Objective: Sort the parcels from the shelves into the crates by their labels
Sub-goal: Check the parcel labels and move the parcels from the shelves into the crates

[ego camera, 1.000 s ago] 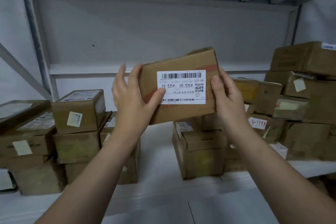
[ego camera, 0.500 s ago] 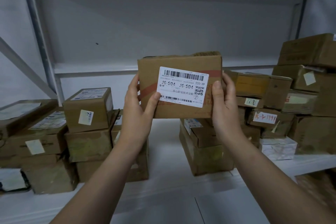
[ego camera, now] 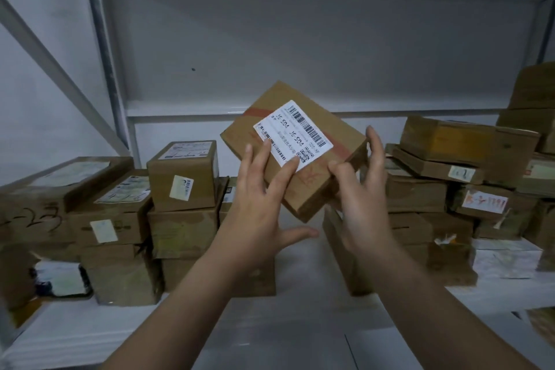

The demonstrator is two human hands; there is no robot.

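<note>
Parcel point(ego camera: 292, 141) askew, long axis down-right

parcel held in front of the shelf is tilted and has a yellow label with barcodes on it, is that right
Not quite. The label is white, not yellow, as the head view shows. The rest holds: the parcel is tilted, held in front of the shelf, and its label carries barcodes.
</note>
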